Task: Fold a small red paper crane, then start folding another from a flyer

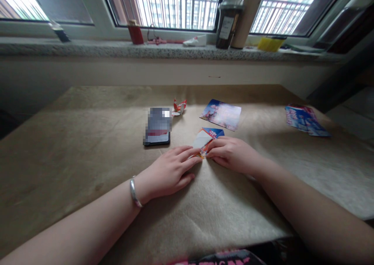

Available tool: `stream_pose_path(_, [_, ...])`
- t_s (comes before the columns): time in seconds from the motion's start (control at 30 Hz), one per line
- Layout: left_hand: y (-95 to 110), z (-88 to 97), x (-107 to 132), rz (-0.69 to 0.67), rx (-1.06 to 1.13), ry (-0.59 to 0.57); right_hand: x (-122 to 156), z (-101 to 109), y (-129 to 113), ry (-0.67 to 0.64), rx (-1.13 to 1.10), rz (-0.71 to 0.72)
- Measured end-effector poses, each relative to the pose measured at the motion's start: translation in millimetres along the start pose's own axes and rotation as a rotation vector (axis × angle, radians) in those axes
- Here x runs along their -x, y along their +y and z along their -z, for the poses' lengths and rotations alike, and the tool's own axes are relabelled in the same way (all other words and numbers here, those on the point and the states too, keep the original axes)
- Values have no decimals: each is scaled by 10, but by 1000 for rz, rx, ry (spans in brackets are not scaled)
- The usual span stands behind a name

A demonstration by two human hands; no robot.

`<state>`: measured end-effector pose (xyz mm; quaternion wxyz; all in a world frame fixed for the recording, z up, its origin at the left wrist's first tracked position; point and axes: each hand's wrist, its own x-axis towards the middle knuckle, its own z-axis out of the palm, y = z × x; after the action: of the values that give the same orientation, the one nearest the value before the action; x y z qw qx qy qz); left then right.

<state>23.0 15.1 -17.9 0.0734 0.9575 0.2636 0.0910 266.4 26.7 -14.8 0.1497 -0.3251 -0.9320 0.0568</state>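
Observation:
A partly folded sheet of origami paper (201,139), blue and orange with a white underside showing, lies on the table in front of me. My left hand (172,169) rests with its fingers stretched out, their tips on the paper's lower left edge. At the right side of the same paper, my right hand (233,152) has its fingers curled and pressed together on the fold, covering part of it. Just behind is a flat patterned sheet (223,115) in blue and pink. A small folded paper figure (179,107), red and white, stands beyond the phone.
Left of the paper lies a phone (157,127), its screen blurred out. More printed sheets (305,120) are piled at the table's right. Along the granite windowsill (102,51) stand a red container (136,33), a dark lidded cup (228,25) and a yellow item (270,44).

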Motion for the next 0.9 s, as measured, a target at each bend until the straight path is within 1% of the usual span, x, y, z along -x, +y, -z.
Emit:
stream_pose_path(0.13, [1, 2, -11, -15, 7, 10, -17, -26, -5, 9, -7, 51])
stream_pose_path(0.27, [-2, -3, -24, -22, 8, 25, -35, -20, -59, -3, 14, 38])
stream_pose_path(0.5, [51, -23, -50, -18, -27, 105, -90, -3, -119, -20, 70, 24])
stream_pose_path(0.6, [60, -17, -54, -24, -44, 119, -98, 1, -123, -18, 69, 22])
stream_pose_path(0.9, [18, 69, -64, -40, -13, 76, -81, -22, -106, -14, 67, 27])
